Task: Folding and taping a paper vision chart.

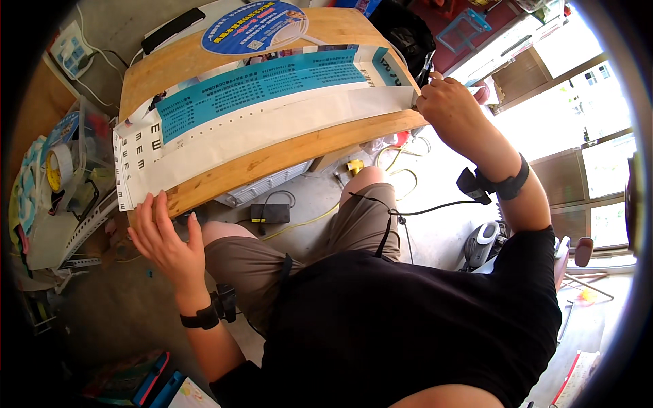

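A long white and blue paper chart [272, 109] lies spread across a wooden table [292, 153], reaching from its left end to its right end. My left hand [163, 238] rests flat with fingers apart at the chart's left end, by the table's near edge. My right hand [445, 102] is closed on the chart's right end, pinching the paper at the table's right edge. A black band with a small device sits on each wrist.
A round blue fan [255, 27] and a black slim device [173, 28] lie at the table's far side. A clear bin with tape rolls [64, 166] stands to the left. Cables, a black adapter [270, 213] and a yellow plug [354, 165] lie on the floor under the table.
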`<control>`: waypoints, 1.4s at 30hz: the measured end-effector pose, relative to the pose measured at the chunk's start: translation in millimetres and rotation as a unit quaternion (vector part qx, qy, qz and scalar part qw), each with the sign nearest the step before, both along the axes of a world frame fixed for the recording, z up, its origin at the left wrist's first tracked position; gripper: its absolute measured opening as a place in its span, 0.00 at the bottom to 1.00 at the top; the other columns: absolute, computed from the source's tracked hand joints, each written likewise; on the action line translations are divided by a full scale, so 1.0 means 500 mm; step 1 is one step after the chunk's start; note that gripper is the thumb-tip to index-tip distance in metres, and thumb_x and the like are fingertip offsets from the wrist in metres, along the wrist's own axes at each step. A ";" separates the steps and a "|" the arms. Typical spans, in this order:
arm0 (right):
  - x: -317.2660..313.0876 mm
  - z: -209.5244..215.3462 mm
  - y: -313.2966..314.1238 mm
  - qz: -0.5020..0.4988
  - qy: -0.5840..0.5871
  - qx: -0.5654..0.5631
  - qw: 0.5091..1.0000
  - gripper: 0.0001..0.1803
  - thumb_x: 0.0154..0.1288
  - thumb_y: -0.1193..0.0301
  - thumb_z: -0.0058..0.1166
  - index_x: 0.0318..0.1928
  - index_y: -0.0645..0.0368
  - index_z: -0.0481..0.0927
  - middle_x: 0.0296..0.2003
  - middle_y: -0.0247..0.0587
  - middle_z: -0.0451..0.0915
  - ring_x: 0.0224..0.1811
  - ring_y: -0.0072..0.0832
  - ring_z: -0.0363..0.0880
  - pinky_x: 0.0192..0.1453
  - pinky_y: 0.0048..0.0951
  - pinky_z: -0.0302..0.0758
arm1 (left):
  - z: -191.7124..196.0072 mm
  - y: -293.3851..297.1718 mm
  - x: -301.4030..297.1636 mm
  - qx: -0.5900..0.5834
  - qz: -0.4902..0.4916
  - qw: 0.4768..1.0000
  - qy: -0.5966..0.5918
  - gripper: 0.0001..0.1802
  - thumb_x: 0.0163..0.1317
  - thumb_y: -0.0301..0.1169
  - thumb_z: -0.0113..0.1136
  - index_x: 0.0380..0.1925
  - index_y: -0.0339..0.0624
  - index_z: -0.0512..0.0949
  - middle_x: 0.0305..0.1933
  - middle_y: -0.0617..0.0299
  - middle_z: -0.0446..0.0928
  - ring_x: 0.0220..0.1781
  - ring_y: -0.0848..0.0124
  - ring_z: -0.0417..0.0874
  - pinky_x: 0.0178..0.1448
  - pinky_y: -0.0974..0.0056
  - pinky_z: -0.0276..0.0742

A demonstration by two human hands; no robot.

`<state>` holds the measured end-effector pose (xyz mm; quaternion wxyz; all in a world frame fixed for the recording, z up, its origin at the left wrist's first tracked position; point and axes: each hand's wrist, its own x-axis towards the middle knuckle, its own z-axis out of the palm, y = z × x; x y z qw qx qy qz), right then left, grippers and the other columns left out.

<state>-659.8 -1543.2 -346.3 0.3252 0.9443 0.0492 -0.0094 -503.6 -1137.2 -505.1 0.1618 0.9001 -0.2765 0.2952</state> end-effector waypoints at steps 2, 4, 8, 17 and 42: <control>-0.001 0.002 -0.001 -0.002 0.001 0.004 1.000 0.03 0.49 0.77 0.58 0.21 0.57 0.82 0.25 0.37 0.79 0.36 0.33 0.80 0.40 0.32 0.74 | 0.000 -0.001 0.002 -0.001 0.000 1.000 0.001 0.31 0.62 0.43 0.61 0.64 0.48 0.69 0.67 0.59 0.67 0.71 0.56 0.64 0.73 0.40 0.51; -0.005 0.007 -0.001 -0.021 0.006 0.016 1.000 0.02 0.49 0.76 0.58 0.22 0.57 0.81 0.28 0.39 0.79 0.37 0.35 0.79 0.41 0.34 0.73 | 0.007 0.009 0.003 0.004 0.004 1.000 0.007 0.31 0.61 0.43 0.61 0.64 0.47 0.69 0.66 0.58 0.67 0.71 0.55 0.64 0.73 0.39 0.51; -0.032 0.043 0.031 -0.026 -0.070 0.145 0.987 0.05 0.53 0.76 0.60 0.30 0.59 0.77 0.29 0.43 0.76 0.37 0.41 0.76 0.44 0.40 0.73 | 0.019 0.030 -0.005 0.012 0.000 1.000 -0.014 0.32 0.56 0.42 0.64 0.60 0.45 0.71 0.63 0.54 0.69 0.67 0.52 0.66 0.69 0.40 0.55; -0.052 0.004 0.090 -0.033 -0.130 0.207 0.969 0.12 0.50 0.75 0.65 0.37 0.60 0.80 0.31 0.42 0.79 0.38 0.40 0.78 0.44 0.40 0.74 | 0.013 0.034 -0.011 -0.113 -0.073 0.991 -0.012 0.29 0.58 0.37 0.65 0.59 0.42 0.72 0.64 0.53 0.70 0.66 0.53 0.69 0.70 0.43 0.58; 0.169 -0.084 0.479 0.369 -0.197 0.360 0.834 0.13 0.49 0.71 0.61 0.37 0.61 0.78 0.22 0.32 0.71 0.26 0.28 0.73 0.31 0.30 0.66 | 0.075 0.080 0.045 -0.508 -0.113 0.796 0.309 0.08 0.65 0.26 0.62 0.30 0.32 0.77 0.27 0.68 0.80 0.27 0.86 0.74 0.31 0.76 0.68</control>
